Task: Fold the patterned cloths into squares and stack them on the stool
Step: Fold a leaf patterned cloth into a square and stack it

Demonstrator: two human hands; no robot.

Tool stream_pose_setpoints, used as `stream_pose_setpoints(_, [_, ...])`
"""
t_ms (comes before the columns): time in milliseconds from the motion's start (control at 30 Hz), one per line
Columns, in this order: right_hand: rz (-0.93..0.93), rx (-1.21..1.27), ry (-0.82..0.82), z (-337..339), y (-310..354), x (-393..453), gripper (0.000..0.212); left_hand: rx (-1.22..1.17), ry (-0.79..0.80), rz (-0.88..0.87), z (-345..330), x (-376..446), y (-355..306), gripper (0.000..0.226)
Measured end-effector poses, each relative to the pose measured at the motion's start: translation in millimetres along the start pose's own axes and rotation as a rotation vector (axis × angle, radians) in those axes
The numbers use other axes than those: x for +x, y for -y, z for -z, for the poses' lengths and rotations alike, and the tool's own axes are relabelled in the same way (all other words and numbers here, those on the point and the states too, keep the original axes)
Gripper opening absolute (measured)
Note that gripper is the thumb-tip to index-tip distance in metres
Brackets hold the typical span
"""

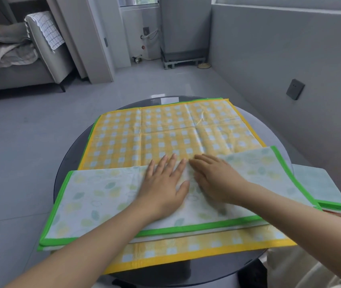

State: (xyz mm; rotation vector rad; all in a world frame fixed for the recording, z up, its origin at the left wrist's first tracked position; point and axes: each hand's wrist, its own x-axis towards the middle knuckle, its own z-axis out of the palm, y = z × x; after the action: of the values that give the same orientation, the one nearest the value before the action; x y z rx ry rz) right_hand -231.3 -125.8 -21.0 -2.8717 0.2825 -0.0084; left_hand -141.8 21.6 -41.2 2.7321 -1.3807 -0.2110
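On the round table (65, 163), a thin, limp leaf-print cloth (95, 196), folded to a long strip over the yellow checked cloth (165, 129), was pressed flat by the left hand (165, 181) and right hand (213, 179), fingers straight, side by side; it looked light and best taken by its green-edged end corners.

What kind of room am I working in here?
Likely a home living area beside a utility nook: a grey sofa draped with blankets far left, a tiled floor, and a round glass table holding the cloths.
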Motion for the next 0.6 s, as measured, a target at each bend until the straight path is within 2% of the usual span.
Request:
stream_pose_setpoints(67, [0.008,-0.015,0.025,-10.6,-3.6,-5.0,0.052,0.002,-0.009,0.001,0.0,0.1,0.4,0.059])
stream_pose_setpoints(200, [-0.065,-0.029,-0.028,-10.4,-29.2,-13.9,0.055,0.000,-0.006,0.004,0.1,-0.4,0.5,0.060])
stream_pose_setpoints(400, [-0.256,-0.061,-0.036,4.6,-86.0,-27.6,0.059,0.003,-0.017,-0.006,-3.0,-0.6,1.9,0.082])
stream_pose_setpoints(600, [-0.265,-0.057,-0.052,5.2,-90.8,-29.6,0.060,-0.003,-0.023,-0.006,-2.5,-0.8,0.8,0.083])
